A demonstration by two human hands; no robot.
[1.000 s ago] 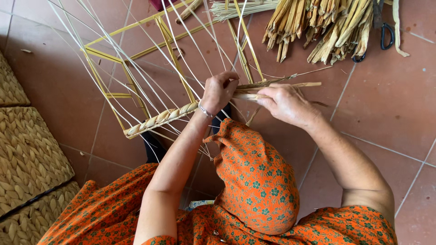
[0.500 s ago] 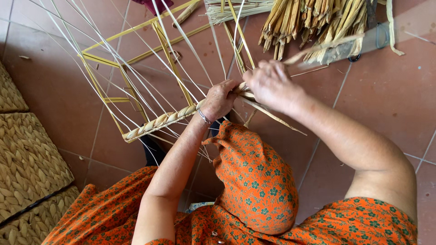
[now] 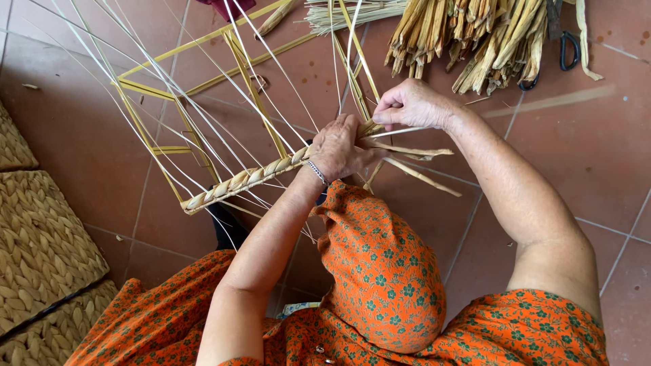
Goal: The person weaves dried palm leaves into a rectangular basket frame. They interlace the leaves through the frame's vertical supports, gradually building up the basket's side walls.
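A yellow wire frame (image 3: pixel 234 51) stands tilted on the tiled floor, strung with thin pale strands. Along its near bar runs a woven band of dried straw (image 3: pixel 237 181). My left hand (image 3: pixel 339 148) grips the right end of that band, with a bracelet on the wrist. My right hand (image 3: pixel 409 105) is just above and to the right, pinching a straw strip (image 3: pixel 407 150) whose loose ends fan out to the right. My raised knee in orange flowered cloth (image 3: pixel 380 271) sits below the hands.
A pile of dried straw stalks (image 3: pixel 488 37) lies at the top right with black scissors (image 3: pixel 566 51) beside it. Woven straw baskets (image 3: pixel 37 251) are stacked at the left edge. A pale fibre bundle (image 3: pixel 346 10) lies at the top.
My right hand has pulled the straw strip from the right side up and in toward the frame's corner. The left hand has stayed on the woven band.
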